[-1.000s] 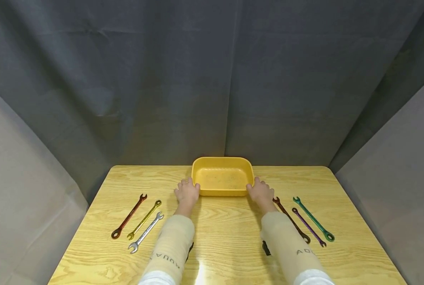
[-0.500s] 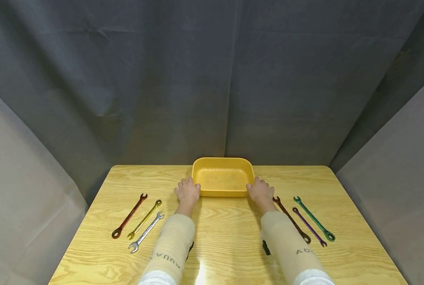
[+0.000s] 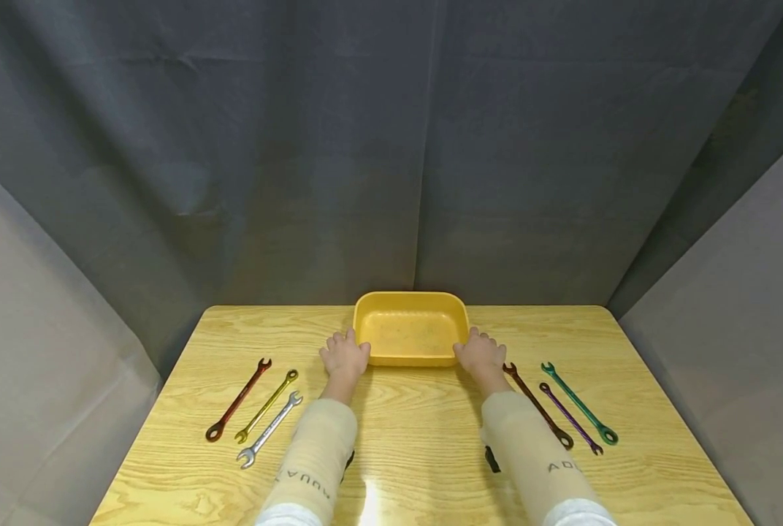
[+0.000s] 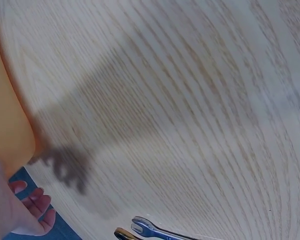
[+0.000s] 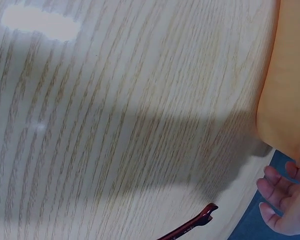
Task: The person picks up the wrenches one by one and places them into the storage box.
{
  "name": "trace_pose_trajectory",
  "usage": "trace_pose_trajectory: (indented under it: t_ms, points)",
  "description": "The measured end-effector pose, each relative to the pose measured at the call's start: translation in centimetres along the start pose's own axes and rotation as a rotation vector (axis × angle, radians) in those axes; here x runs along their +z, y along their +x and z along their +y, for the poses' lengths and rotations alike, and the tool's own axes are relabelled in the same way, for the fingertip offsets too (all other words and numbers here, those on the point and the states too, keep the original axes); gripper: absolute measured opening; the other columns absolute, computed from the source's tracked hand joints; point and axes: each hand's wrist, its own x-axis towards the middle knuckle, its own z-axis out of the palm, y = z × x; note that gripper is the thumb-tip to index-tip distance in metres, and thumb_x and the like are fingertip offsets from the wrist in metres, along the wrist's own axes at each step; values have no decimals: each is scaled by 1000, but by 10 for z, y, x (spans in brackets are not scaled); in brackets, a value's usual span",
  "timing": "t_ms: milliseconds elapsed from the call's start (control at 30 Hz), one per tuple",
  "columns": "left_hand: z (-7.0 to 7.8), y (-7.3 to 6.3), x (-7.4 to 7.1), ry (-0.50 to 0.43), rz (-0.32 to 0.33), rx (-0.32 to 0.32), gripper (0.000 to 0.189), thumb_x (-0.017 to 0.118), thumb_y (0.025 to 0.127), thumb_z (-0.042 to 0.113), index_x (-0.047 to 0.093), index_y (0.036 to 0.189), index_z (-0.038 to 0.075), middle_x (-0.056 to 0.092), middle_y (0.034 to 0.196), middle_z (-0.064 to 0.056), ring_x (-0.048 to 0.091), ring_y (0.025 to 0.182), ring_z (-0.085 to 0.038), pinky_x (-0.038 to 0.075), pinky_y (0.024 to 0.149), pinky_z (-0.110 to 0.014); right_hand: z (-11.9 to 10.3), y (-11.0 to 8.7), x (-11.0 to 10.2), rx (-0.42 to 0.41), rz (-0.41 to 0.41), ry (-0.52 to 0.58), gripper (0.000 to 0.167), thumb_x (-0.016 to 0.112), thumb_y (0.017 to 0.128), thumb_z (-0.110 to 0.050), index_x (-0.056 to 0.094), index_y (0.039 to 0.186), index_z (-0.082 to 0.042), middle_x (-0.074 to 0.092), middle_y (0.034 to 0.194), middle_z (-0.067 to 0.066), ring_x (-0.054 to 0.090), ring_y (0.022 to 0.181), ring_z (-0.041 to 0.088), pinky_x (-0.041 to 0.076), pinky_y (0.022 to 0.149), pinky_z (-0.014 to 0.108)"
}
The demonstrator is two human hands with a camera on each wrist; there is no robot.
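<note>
While the left hand (image 3: 344, 355) pinches the yellow bin (image 3: 413, 360), the right hand (image 3: 483, 355) pinches its opposite side. Combination wrenches (image 3: 270, 429) flank both.

Yellow is shown all over the rounded rectangular open tray (image 3: 413, 361); it is rendered orange in the wrist views. The light yellow-brown wood-grain table (image 3: 398, 438) is streaked with darker grain, paler and greyer in the wrist views. At left, a glossy red metal wrench (image 3: 239, 398), a yellow-gold metal wrench (image 3: 266, 406) and a silver metal wrench (image 3: 271, 428) are seen; at right, a dark reddish-brown metal wrench (image 3: 537, 405), a purple metal wrench (image 3: 570, 418) and a green metal wrench (image 3: 578, 402). Cream fabric sleeves (image 3: 529, 446) are printed with dark lettering. The backdrop is formed by a dark blue-grey cloth curtain (image 3: 339, 146), flanked by light grey side panels (image 3: 36, 329).
</note>
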Motion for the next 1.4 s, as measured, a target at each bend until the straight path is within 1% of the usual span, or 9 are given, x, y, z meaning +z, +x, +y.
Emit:
trace_pose_trajectory:
  t_ms: [200,400,633,800,1067,1167,1400]
  points:
    - [-2,-1,0,3,3,10,58,34,90,45,37,138,12,41,130,-21,39,116,-36,30,93,-53,2,2,2,9,-16,-18,62,40,92,-39,31,138,2,48,125,24,47,109,41,27,94,58]
    - [-4,-1,1,6,20,23,59,38,89,45,38,137,11,42,130,-21,40,116,-36,31,92,-52,3,0,1,-2,-2,-41,61,40,91,-38,33,138,1,49,123,24,48,108,41,27,95,59]
    - [-10,1,8,38,20,41,61,39,89,46,36,139,13,42,131,-20,40,116,-35,32,91,-51,7,-5,1,-49,5,-53,61,40,91,-38,35,137,2,49,125,24,47,110,42,26,95,60]
    - [-15,1,12,45,23,64,62,38,88,48,36,140,14,42,132,-19,39,118,-34,31,92,-51,13,-6,4,-73,31,-53,60,40,90,-39,38,136,0,49,125,23,46,110,41,26,94,60]
    - [-18,-4,13,38,43,98,60,39,88,46,38,136,11,45,127,-19,40,115,-35,32,90,-52,16,-12,6,-112,66,-70,58,40,89,-39,44,131,1,53,117,24,49,104,41,31,89,57]
    - [-19,-7,13,33,31,106,61,39,88,46,36,138,11,43,131,-19,39,117,-35,31,91,-53,17,-16,6,-124,81,-68,57,40,89,-39,45,130,1,54,115,23,49,103,40,31,87,57]
    - [-23,-11,15,15,20,127,61,37,87,46,35,138,11,39,135,-19,35,122,-35,27,95,-55,21,-20,10,-150,110,-75,58,40,88,-39,45,130,0,53,117,22,49,104,39,31,87,57]
